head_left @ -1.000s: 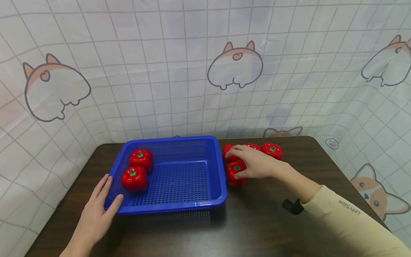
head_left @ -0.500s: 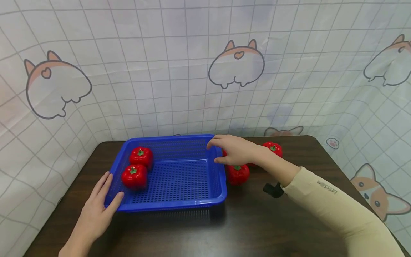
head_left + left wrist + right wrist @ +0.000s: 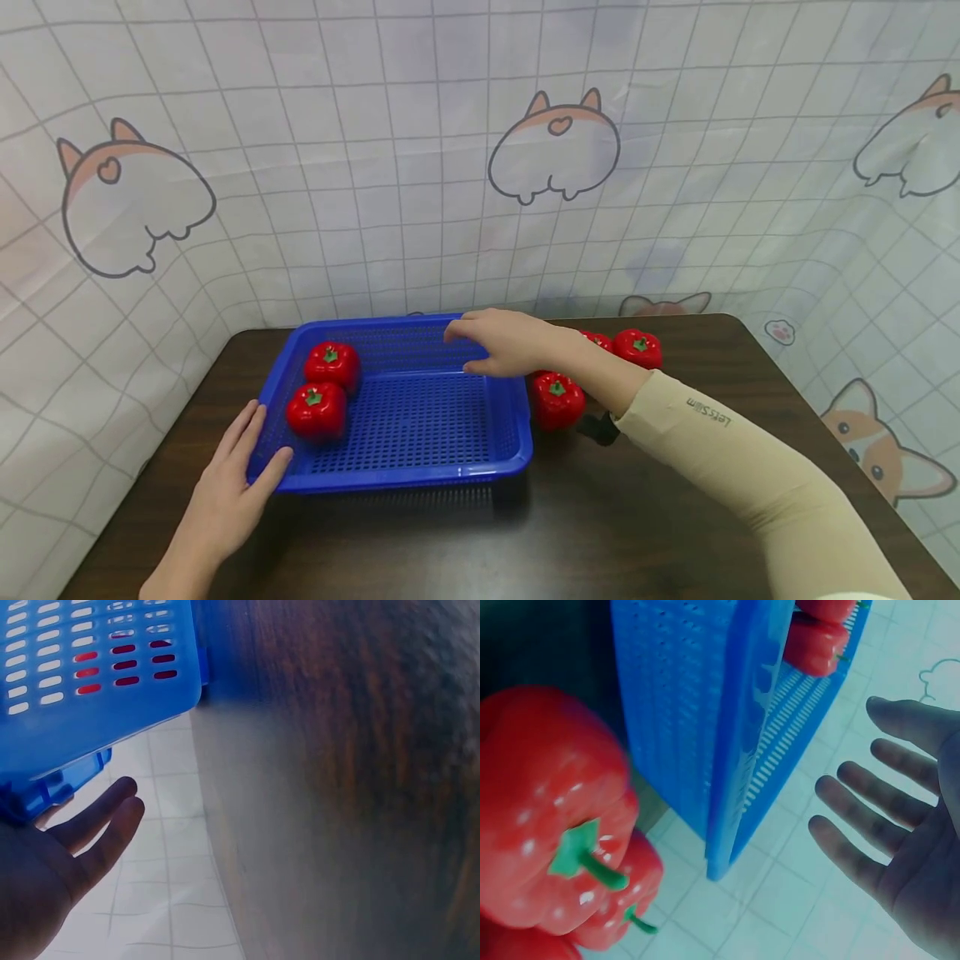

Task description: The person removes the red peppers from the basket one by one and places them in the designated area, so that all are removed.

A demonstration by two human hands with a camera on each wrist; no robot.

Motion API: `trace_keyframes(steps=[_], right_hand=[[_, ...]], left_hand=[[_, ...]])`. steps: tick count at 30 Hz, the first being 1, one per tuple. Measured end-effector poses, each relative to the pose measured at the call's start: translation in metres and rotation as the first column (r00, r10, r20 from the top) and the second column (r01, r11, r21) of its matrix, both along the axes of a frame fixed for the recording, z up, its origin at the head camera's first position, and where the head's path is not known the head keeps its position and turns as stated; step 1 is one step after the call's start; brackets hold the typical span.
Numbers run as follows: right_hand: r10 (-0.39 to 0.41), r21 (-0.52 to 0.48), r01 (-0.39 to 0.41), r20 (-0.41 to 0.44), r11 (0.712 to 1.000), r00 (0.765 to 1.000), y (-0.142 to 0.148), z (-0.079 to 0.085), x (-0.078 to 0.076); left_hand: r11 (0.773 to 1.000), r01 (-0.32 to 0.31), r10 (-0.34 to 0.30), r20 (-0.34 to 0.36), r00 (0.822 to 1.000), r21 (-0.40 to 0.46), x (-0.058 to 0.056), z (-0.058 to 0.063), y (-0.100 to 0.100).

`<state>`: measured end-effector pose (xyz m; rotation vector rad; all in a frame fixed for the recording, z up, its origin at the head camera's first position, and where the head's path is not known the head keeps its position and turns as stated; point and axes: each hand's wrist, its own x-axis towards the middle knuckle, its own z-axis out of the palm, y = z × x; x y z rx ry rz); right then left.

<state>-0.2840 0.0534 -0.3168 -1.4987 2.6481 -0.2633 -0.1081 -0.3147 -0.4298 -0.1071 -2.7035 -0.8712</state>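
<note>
In the head view my left hand (image 3: 223, 492) lies at the front left corner of a blue perforated plastic basket (image 3: 397, 479), fingers fairly straight against its rim. Two red bell peppers with green stems stand in the basket's left side, a rear pepper (image 3: 332, 367) and a front pepper (image 3: 317, 412). Above the basket's right side hovers my right hand (image 3: 502, 343), fingers spread and holding nothing, as the right wrist view confirms. Several more peppers sit on the table just right of the basket, the closest being a front pepper (image 3: 557, 402); my right forearm partly hides this group.
The dark wood table (image 3: 420, 550) runs back to a white grid-patterned cloth (image 3: 420, 167) with cartoon dogs, which also hangs at both sides. A small black item (image 3: 598, 427) shows under my right wrist. The rightmost pepper (image 3: 637, 348) sits near the table's back edge.
My right hand has moved left from over the peppers beside the basket to above the basket's right part, with nothing in it. The left hand and peppers stay in place.
</note>
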Motion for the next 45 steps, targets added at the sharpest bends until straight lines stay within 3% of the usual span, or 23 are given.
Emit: trace_keyframes(steps=[9, 17, 29, 37, 45], right_hand=[[0.051, 0.046, -0.051, 0.014, 0.998, 0.999, -0.031, 0.002, -0.004], [0.084, 0.013, -0.084, 0.047, 0.996, 0.995, -0.062, 0.006, -0.005], [0.149, 0.067, -0.156, 0.103, 0.985, 0.983, -0.113, -0.008, 0.004], [0.185, 0.140, -0.190, 0.052, 0.972, 0.981, -0.142, -0.026, 0.009], [0.187, 0.245, -0.180, -0.005, 0.953, 0.982, -0.162, -0.031, 0.019]], left_hand=[[1.000, -0.011, 0.011, 0.000, 1.000, 0.016, 0.001, -0.001, 0.001], [1.000, -0.013, 0.013, -0.011, 1.000, 0.019, 0.000, -0.002, 0.002], [0.999, -0.014, 0.014, -0.009, 1.000, 0.031, 0.000, -0.002, 0.003], [0.999, -0.010, 0.011, -0.012, 1.000, 0.036, 0.000, -0.001, 0.004], [0.999, -0.010, 0.011, -0.029, 1.000, 0.042, 0.001, -0.003, 0.005]])
